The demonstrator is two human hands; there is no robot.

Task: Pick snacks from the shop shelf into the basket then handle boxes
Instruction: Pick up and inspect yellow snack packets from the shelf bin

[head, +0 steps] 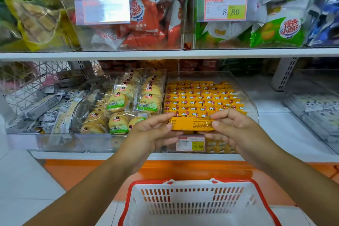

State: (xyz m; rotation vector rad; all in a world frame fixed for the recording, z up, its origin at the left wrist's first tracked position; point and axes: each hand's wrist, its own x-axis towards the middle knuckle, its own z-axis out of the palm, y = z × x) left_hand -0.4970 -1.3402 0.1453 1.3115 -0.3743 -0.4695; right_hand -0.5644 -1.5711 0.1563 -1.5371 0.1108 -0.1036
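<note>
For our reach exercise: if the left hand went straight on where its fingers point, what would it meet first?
Probably the right hand, gripping the far end of the yellow packet the left hand holds.

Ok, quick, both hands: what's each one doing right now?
The left hand is closed, gripping the left end of the yellow snack packet.
The right hand is closed, pinching the right end of it.

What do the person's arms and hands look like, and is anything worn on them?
Both are bare. The left hand and the right hand carry no glove, ring or watch that I can see. The left forearm and the right forearm show no sleeve up to the picture's edge.
</note>
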